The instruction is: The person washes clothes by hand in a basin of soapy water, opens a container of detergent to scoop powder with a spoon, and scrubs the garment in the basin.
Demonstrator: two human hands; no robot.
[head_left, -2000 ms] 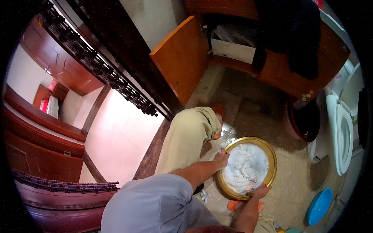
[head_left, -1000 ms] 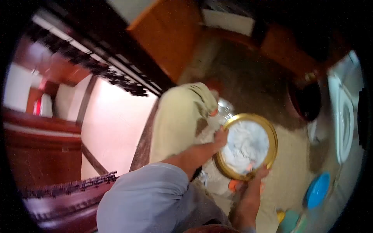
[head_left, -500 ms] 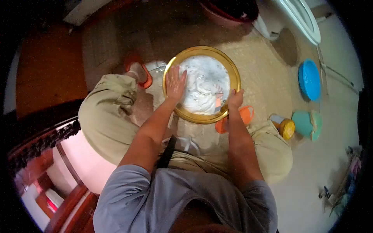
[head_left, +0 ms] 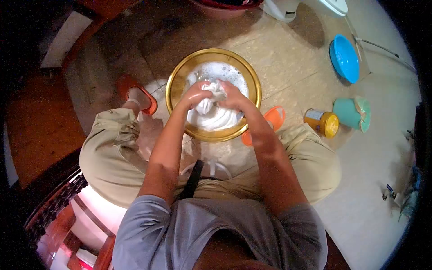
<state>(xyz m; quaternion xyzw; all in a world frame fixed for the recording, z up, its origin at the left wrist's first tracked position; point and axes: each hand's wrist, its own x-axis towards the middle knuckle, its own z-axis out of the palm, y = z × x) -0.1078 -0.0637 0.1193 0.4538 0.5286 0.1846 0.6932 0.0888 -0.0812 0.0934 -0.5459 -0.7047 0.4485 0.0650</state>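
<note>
A gold-coloured basin [head_left: 255,92] stands on the tiled floor between my feet, with sudsy water and a white cloth [head_left: 219,119] inside. My left hand [head_left: 195,95] is closed on a bunched part of the cloth at the basin's left. From the right, my right hand [head_left: 232,97] grips the same bunch, its fingers wrapped round the fabric. The bunch is raised between both hands over the rest of the cloth, which lies in the water. Foam covers the far part of the water.
Orange slippers [head_left: 152,106] are on my feet. To the right are a yellow-lidded tin [head_left: 332,125], a green bin [head_left: 347,112] and a blue basin [head_left: 345,59] by the wall. A dark red tub [head_left: 220,10] sits at the top.
Both hands have left the basin's rim and taken hold of the cloth inside. My view has swung round to face the basin squarely.
</note>
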